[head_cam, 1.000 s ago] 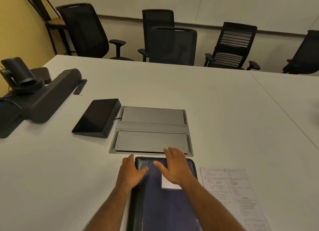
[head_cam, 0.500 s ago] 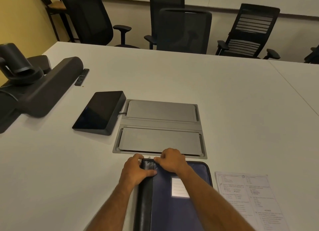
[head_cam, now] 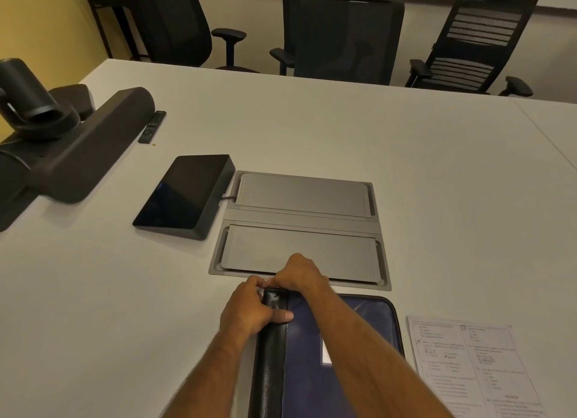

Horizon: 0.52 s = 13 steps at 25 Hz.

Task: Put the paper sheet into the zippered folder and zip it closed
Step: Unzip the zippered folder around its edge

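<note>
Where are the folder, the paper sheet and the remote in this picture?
folder (head_cam: 352, 330): head view, blue front cover.
paper sheet (head_cam: 462, 364): head view, middle of the printed page.
remote (head_cam: 152, 127): head view, middle of its black body.

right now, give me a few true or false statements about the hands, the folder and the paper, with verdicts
1. The paper sheet lies on the table to the right of the zippered folder. True.
2. The left hand rests on the paper. False: it grips the folder's black spine at the far left corner.
3. The right hand is at the folder's far edge. True.
4. The folder lies open. False: its blue cover is shut flat.
5. The paper is already inside the folder. False: it lies outside, beside it.
</note>
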Each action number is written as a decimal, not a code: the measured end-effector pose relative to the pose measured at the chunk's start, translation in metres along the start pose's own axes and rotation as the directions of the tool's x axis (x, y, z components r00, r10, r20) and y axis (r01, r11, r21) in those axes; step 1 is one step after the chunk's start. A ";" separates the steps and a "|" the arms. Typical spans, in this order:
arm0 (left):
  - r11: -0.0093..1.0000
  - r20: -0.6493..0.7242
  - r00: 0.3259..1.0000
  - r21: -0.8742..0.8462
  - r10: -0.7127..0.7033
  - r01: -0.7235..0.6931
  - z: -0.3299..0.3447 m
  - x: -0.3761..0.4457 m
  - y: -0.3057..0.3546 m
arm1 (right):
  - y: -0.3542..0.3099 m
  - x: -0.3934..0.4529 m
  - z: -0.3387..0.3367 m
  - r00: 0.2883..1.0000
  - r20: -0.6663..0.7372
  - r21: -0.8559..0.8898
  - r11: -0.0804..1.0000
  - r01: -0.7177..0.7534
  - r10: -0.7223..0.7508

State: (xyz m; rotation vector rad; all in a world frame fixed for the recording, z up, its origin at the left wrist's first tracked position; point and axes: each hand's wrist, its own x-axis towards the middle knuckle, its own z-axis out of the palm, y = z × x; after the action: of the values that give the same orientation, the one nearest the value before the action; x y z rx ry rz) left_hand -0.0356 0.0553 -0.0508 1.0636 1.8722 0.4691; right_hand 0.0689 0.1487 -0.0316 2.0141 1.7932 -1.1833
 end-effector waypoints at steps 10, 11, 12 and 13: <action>0.996 0.001 0.998 0.074 0.055 -0.055 0.000 0.000 0.000 | -0.005 0.007 0.001 1.000 0.023 0.030 0.999 0.012 -0.013; 0.994 0.003 0.998 0.084 0.067 -0.067 0.000 -0.001 0.000 | -0.004 0.005 0.001 1.000 0.007 0.044 0.999 0.018 -0.019; 0.993 0.006 0.997 0.088 0.076 -0.076 0.000 -0.001 0.000 | -0.001 0.003 0.002 1.000 -0.015 0.052 0.998 0.022 -0.021; 0.993 0.009 0.997 0.087 0.082 -0.082 0.000 -0.002 0.000 | 0.003 0.000 0.002 0.999 -0.040 0.059 0.998 0.021 -0.019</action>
State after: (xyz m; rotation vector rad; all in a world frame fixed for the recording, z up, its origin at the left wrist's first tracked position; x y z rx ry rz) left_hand -0.0356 0.0540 -0.0496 1.2026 1.8639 0.4347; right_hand 0.0711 0.1470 -0.0337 2.0704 1.8217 -1.2253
